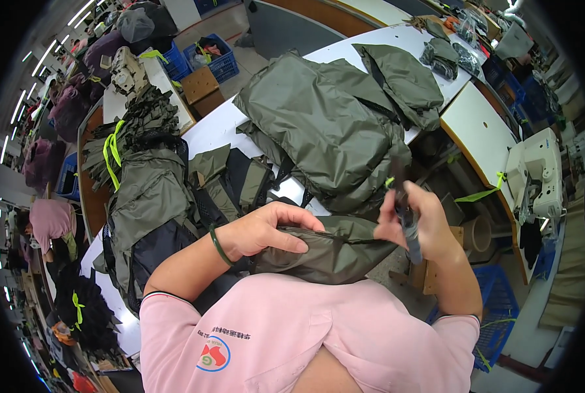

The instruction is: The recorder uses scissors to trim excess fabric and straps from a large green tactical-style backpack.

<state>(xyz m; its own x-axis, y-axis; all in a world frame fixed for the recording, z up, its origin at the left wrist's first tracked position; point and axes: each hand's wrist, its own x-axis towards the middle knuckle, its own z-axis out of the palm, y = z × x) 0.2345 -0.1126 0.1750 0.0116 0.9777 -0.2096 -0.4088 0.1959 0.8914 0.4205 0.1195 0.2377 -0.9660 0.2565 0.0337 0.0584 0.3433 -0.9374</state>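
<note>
My left hand [261, 230] is closed on the edge of an olive-green fabric piece [345, 262], thumb on top, close in front of my chest. A seam or fold runs across the piece towards my right hand. Over its right end, my right hand [431, 221] is closed round a dark scissor-like tool [407, 219], which is blurred, so its exact kind is unclear. Just beyond both hands lies a large stack of olive-green fabric pieces [318, 118] on the white table [210, 124]. Olive and black strap-like parts [236, 183] lie beyond my left forearm.
On the left are fabric bundles [149, 177] tied with a neon strip [113, 154]. A sewing machine [538, 171] stands on a table at right. Blue crates sit on the floor, one [492, 308] by my right elbow and another [220, 64] beyond the table.
</note>
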